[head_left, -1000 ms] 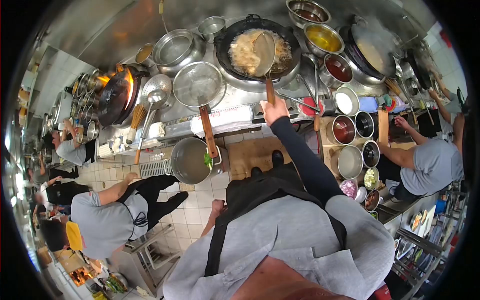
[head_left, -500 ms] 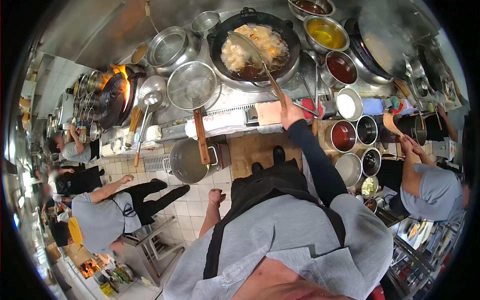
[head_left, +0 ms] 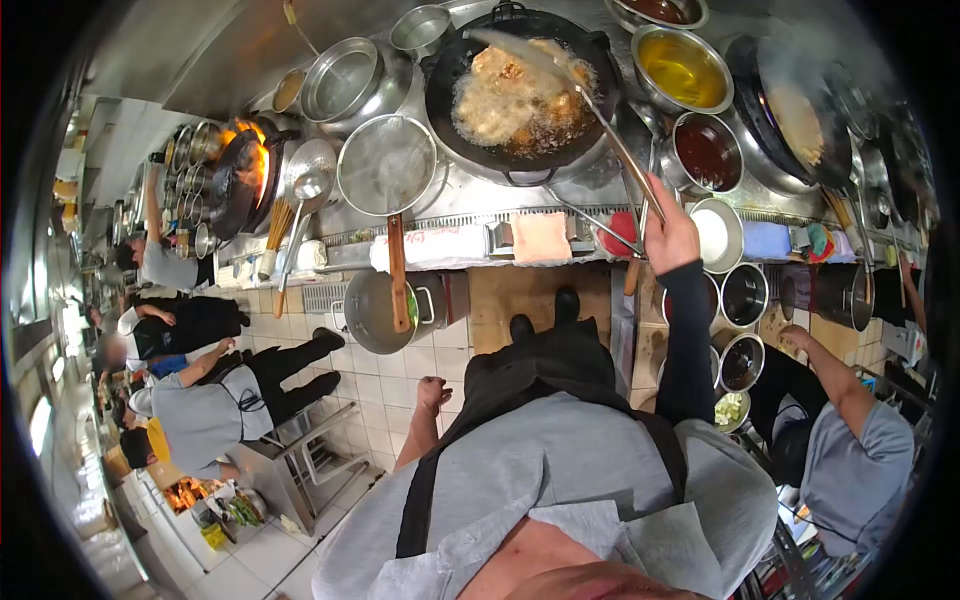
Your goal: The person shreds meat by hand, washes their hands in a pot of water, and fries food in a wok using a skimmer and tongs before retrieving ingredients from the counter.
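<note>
My right hand (head_left: 672, 230) grips the wooden handle of a strainer (head_left: 515, 48), whose head is tilted over the far side of a black wok (head_left: 462, 142). Pale golden food (head_left: 515, 92) bubbles in oil inside the wok. My left hand (head_left: 433, 393) hangs low by my left side with its fingers curled, away from the stove, and nothing shows in it. A round mesh strainer (head_left: 387, 165) with a wooden handle lies left of the wok, its handle reaching over a large pot (head_left: 372, 318).
Flames rise around another wok (head_left: 235, 185) at the left. Bowls of yellow oil (head_left: 684, 68) and red sauce (head_left: 708, 152) stand right of my wok. A co-worker (head_left: 855, 450) leans at the right; another (head_left: 215, 400) stands at the left. A folded cloth (head_left: 540, 237) lies on the stove edge.
My right hand has moved right with the strainer, whose head has gone from flat over the food to tilted at the wok's far side. The right co-worker has bent lower.
</note>
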Demonstrator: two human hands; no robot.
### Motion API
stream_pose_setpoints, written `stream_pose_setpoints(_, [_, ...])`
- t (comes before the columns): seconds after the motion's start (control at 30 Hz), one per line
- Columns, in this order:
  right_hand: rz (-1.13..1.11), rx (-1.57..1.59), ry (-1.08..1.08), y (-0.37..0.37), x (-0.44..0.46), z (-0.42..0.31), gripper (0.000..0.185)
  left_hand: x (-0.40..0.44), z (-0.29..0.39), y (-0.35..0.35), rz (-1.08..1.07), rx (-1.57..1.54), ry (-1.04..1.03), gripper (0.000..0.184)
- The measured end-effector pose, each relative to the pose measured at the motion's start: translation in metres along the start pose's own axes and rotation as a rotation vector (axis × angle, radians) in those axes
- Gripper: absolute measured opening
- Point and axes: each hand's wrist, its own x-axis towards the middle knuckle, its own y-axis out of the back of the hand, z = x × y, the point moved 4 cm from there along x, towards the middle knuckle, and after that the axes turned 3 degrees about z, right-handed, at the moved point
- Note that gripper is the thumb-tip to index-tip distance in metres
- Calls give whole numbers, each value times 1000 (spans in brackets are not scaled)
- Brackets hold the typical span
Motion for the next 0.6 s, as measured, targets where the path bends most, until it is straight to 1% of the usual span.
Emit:
stream_pose_setpoints(0.03, [59, 3, 34, -6, 13, -4, 51, -2, 7, -2, 4, 15, -6, 25])
stream_pose_setpoints(0.1, [69, -53, -14, -31, 43, 6, 56, -2, 13, -7, 26, 12, -33, 23])
stream_pose_setpoints(0.17, [93, -162, -30, -62, 72, 16, 56, 0, 21, -11, 31, 1, -57, 21])
stream_pose_setpoints(0.2, [60, -230, -27, -79, 86, 25, 56, -5, 28, -14, 15, -22, -57, 19])
stream_pose_setpoints(0.23, [38, -218, -10, -96, 97, 38, 55, -9, 32, -17, 13, -19, -64, 19])
stream_pose_setpoints(0.4, [12, -267, 77, -88, 120, 15, 56, -11, 37, -20, -6, -27, -84, 19])
stream_pose_setpoints(0.5, [-78, -345, 128, -96, 123, 4, 55, 1, 21, -15, 1, -2, -38, 20])
stream_pose_setpoints(0.53, [-62, -398, 159, -96, 124, -2, 52, 9, 14, -11, 6, -1, -21, 21])
stream_pose_setpoints(0.6, [-22, -411, 175, -93, 114, -23, 51, 69, -25, 7, -122, 277, -190, 20])
